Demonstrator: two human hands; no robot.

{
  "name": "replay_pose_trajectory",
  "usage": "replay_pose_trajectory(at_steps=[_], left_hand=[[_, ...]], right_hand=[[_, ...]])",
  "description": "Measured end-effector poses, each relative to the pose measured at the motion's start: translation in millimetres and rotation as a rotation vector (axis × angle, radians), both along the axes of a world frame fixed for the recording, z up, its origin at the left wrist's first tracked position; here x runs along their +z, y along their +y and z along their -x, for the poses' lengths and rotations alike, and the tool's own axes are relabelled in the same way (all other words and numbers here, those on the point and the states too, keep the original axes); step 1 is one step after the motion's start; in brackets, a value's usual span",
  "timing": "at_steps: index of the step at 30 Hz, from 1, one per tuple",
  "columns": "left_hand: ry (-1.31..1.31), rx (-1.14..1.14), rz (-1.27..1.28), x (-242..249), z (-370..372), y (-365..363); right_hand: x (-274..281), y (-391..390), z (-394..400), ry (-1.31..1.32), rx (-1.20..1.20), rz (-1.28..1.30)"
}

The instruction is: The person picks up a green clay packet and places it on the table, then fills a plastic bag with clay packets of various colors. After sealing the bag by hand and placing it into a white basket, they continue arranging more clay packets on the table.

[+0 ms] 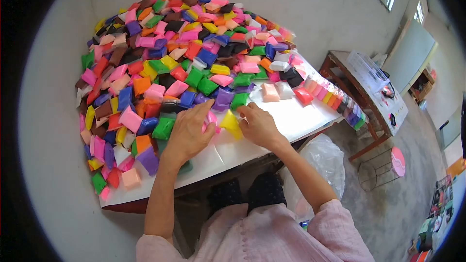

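A large heap of small, soft, colourful packets (207, 57) in clear wrapping covers the white-topped table (213, 162). At the heap's front edge, my left hand (191, 131) has its thumb and forefinger around a pink packet (210, 118), partly hidden by the fingers. My right hand (262, 125) is closed, its fingertips at the edge of a slightly blurred yellow packet (230, 124) between the two hands. Just beyond the fingers lie a purple packet (224, 100) and a green packet (239, 101). A green packet (164, 129) lies left of my left hand.
Rows of sorted packets (335, 101) line the table's right end. A clear plastic bag (320, 157) hangs below the front edge. To the right stand a wooden side table (371, 111) with a plastic basket (367, 70) and a wire-framed stool (398, 161). Walls border the heap.
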State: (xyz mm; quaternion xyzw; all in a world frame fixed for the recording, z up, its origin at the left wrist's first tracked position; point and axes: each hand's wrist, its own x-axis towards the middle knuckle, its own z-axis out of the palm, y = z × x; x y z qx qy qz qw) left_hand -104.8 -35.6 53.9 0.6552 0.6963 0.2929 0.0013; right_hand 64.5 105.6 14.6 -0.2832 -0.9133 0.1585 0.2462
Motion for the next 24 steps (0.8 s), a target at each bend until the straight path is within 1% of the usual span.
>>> replay_pose_trajectory(at_steps=[2, 5, 9, 11, 14, 17, 20, 23, 24], left_hand=[[0.002, -0.001, 0.005, 0.7, 0.9, -1.3], [-0.005, -0.004, 0.002, -0.4, 1.7, -2.3], [0.015, -0.027, -0.063, -2.1, 2.0, -1.2], [-0.008, -0.020, -0.011, 0.2, 3.0, -1.2], [-0.019, -0.020, 0.013, 2.0, 4.6, -1.8], [-0.007, -0.023, -0.002, -0.1, 4.2, -2.1], [0.003, -0.028, -0.006, -1.6, 6.3, -1.5], [-0.006, -0.022, -0.012, 0.6, 4.1, -3.0], [-0.009, -0.020, -0.014, 1.5, 2.8, -3.7]], right_hand=[[10.9, -16.5, 3.7, -0.048, -0.101, -0.039], [29.7, -36.1, -1.2, -0.075, 0.085, -0.012], [20.3, -28.0, 5.5, -0.110, 0.109, -0.064], [17.4, -22.9, 4.7, -0.132, 0.090, -0.076], [18.4, -18.6, 0.0, -0.013, 0.091, 0.028], [11.0, -2.3, 12.7, 0.211, 0.307, 0.360], [-3.9, 2.4, 28.1, 0.240, 0.310, 0.348], [1.4, 1.7, 31.9, 0.174, 0.319, 0.258], [4.6, 0.9, 30.4, 0.175, 0.330, 0.321]])
